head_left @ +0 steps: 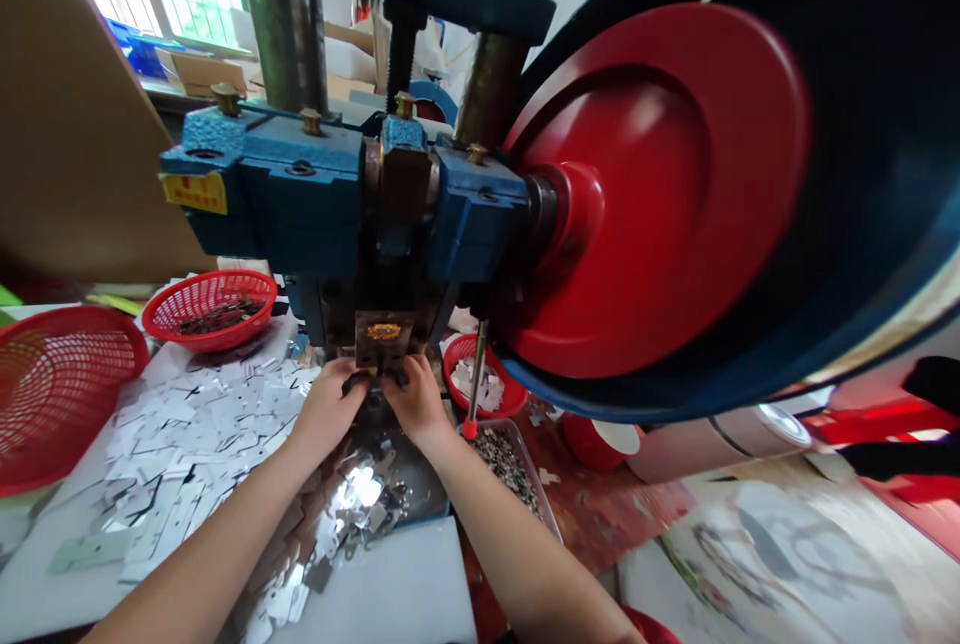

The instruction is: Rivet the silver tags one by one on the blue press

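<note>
In the head view, one blue press (300, 199) stands ahead, with two upright columns (283, 34), four brass caps (310, 121), one yellow label (196, 192) and one red wheel (652, 214) on its right side. Two bare hands meet its lower block (384, 334): the left hand (335, 399) at the left edge, the right hand (414, 402) at the right, fingers bent inward with a narrow gap between them. I cannot tell whether either pinches a piece, since the fingertips are hidden.

Shiny flat metal pieces (360, 504), too many to count, lie between the forearms, partly on one white slab (405, 584). A wider spread of pale flat plates (206, 424), also uncountable, covers the left side.

Two red baskets (67, 394) stand at the left, the farther holding dark strips (225, 314). One smaller red basket (508, 402), holding pale pieces, sits beyond the right hand, near one red-tipped lever (478, 379). One tray (546, 504) of small metal bits (506, 464) lies beside the right forearm.
</note>
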